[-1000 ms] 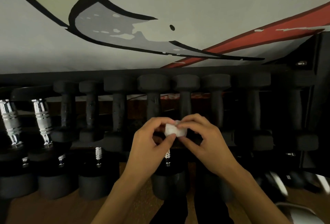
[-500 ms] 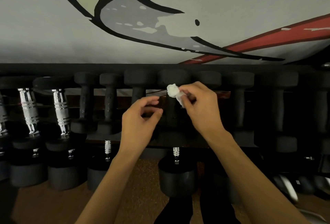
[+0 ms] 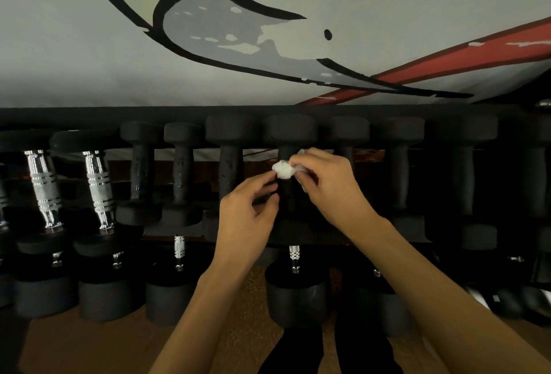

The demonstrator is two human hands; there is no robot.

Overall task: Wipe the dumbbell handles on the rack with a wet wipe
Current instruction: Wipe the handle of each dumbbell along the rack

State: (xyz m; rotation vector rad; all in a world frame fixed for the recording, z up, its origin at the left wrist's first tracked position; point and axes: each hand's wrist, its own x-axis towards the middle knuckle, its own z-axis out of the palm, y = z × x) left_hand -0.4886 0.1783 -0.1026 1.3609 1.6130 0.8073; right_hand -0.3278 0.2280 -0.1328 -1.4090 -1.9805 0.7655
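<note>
My right hand [image 3: 328,188] pinches a crumpled white wet wipe [image 3: 283,169] against the upper handle of a black dumbbell [image 3: 290,132] in the middle of the rack's top row. My left hand [image 3: 247,212] hovers just below and left of the wipe, its fingers curled and apart, fingertips close to the wipe but holding nothing I can see. The rest of that handle is hidden behind both hands. Other black dumbbells [image 3: 231,162] stand side by side along the dark rack [image 3: 89,114].
Two dumbbells with chrome handles [image 3: 100,185] stand at the left of the top row. A lower row holds bigger dumbbells [image 3: 295,299] with short chrome handles. Behind the rack is a painted wall [image 3: 268,30]. Brown floor [image 3: 119,344] lies below.
Both hands held the wipe together low in front of the rack. The right hand then carried it up to the middle dumbbell's handle, and the left hand let go and stays beside it.
</note>
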